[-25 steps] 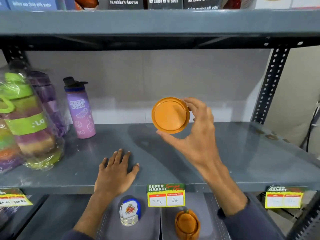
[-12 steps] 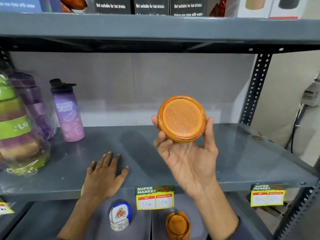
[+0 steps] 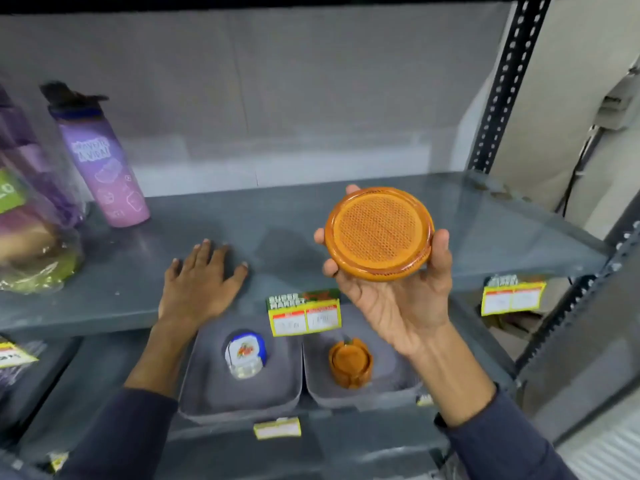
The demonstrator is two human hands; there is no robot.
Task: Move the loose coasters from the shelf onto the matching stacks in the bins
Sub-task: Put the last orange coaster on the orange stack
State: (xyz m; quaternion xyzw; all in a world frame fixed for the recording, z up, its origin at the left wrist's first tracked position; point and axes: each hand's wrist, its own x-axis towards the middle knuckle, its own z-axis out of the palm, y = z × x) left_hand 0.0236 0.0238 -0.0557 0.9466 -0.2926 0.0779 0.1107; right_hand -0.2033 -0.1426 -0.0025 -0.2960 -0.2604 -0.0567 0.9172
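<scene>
My right hand (image 3: 398, 292) holds a round orange coaster (image 3: 379, 233) palm up, above the front edge of the grey shelf (image 3: 277, 244); its meshed face points at me. My left hand (image 3: 199, 282) lies flat on that shelf, fingers spread, holding nothing. On the shelf below sit two grey bins. The right bin (image 3: 388, 393) holds a stack of orange coasters (image 3: 350, 363). The left bin (image 3: 207, 386) holds a stack of white and blue coasters (image 3: 245, 353) with a printed picture on top.
A purple water bottle (image 3: 104, 168) stands at the shelf's back left, beside wrapped bottles (image 3: 31, 216) at the far left. Yellow price tags (image 3: 304, 315) hang on the shelf's front edge. A perforated black upright (image 3: 505, 81) bounds the right side.
The view has tilted down, so both bins show fully. My right hand turned the orange coaster from edge grip to palm-up hold and lowered it toward the shelf's front. My left hand stayed flat.
</scene>
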